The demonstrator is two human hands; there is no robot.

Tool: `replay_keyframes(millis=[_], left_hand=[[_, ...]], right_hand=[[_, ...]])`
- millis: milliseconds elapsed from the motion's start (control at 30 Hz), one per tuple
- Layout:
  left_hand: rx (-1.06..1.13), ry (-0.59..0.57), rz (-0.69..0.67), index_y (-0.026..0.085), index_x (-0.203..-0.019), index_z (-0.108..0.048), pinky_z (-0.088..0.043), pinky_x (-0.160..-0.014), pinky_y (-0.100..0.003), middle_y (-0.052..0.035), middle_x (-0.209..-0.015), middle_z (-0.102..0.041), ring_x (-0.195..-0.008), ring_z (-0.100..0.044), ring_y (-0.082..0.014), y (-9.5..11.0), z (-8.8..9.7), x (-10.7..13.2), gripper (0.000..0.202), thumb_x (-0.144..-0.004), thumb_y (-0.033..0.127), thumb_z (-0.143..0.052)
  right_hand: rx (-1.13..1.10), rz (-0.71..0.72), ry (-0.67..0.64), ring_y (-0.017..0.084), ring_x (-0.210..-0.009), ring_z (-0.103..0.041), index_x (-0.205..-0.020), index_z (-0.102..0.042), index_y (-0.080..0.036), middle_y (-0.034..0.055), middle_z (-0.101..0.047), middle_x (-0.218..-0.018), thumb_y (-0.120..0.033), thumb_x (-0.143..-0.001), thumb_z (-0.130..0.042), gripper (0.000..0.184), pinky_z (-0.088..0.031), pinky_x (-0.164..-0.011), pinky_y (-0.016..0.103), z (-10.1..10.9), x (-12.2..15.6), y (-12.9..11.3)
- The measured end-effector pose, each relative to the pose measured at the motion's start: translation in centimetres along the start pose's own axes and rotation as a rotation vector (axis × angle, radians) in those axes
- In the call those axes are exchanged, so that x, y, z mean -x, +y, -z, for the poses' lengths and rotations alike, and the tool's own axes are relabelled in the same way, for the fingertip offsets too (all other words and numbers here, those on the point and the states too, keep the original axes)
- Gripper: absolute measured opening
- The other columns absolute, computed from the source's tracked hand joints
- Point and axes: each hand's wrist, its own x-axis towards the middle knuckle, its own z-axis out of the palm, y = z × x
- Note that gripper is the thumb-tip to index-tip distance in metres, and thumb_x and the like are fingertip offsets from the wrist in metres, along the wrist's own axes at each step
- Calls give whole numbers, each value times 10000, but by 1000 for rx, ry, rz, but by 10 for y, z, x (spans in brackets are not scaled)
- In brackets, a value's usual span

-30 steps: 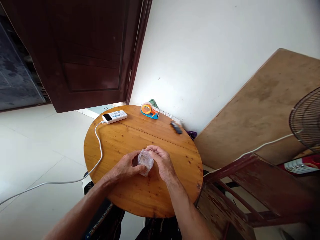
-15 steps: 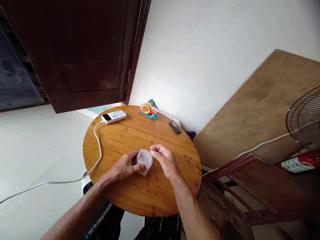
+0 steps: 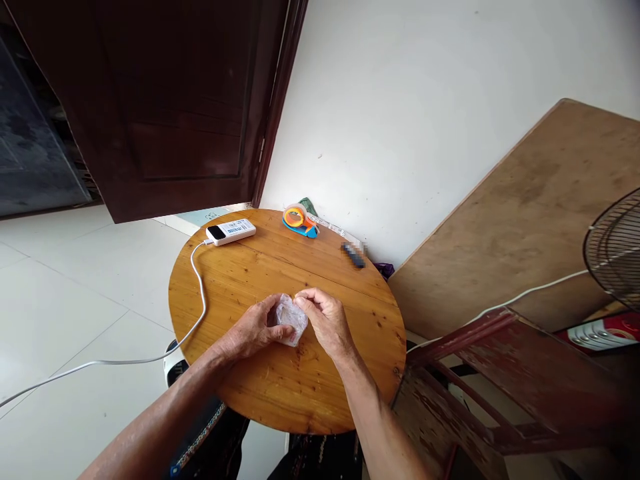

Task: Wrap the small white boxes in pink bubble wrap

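Observation:
Both hands rest on a round wooden table (image 3: 260, 393), near its middle. My left hand (image 3: 253, 330) is closed around a small clear plastic bag (image 3: 291, 320), gripping it from the left. My right hand (image 3: 325, 320) pinches the bag's upper right edge with curled fingers. What the bag holds is too small to make out.
A white power bank (image 3: 231, 232) with a white cable (image 3: 199, 293) lies at the table's far left. An orange and blue tape dispenser (image 3: 299, 221) and a small dark object (image 3: 353, 255) sit at the far edge. A dark wooden chair (image 3: 505, 380), a leaning board (image 3: 525, 220) and a fan (image 3: 617, 247) stand to the right.
My right hand drew a little away from the bag half a second ago, then came back and pinches it again. The left hand kept its grip.

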Motion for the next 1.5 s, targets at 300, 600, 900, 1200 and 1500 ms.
replay_keyframes(millis=[300,600,900,1200,1500], left_hand=[[-190,86,8,157,-1149,-646,-442,-676,-248,-9,-855,-675,-754,-579,-168,4,0,-3,475,-797,476,-658],[-350,284,-41,116,-1352,-515,-497,-807,-339,-109,-1071,-656,-881,-611,-214,-7,-7,-4,614,-819,408,-606],[-336,270,-153,211,-1155,-619,-515,-792,-305,-82,-1174,-599,-823,-617,-161,-6,-9,-7,295,-889,265,-503],[-334,297,-123,202,-1154,-639,-499,-697,-271,-64,-1055,-619,-721,-585,-139,-7,-7,-6,311,-890,336,-541],[-307,309,-100,199,-1160,-644,-529,-774,-300,-81,-1108,-628,-832,-632,-171,-6,-8,-5,332,-904,383,-542]], right_hand=[[136,136,23,199,-778,-659,-815,-709,-226,22,-729,-821,-304,-874,-589,155,-497,-762,288,-8,21,3],[116,148,80,208,-822,-681,-861,-722,-226,39,-750,-895,-290,-878,-548,187,-509,-795,299,-18,12,26],[68,37,124,209,-727,-663,-842,-750,-219,23,-747,-791,-366,-851,-577,227,-513,-683,291,-12,4,34],[245,238,41,232,-991,-690,-999,-769,-263,49,-753,-1062,-274,-920,-526,255,-507,-920,351,-10,15,29],[641,393,9,282,-1235,-562,-1252,-672,-245,103,-623,-1329,-277,-942,-539,339,-445,-1031,448,-5,33,30]])
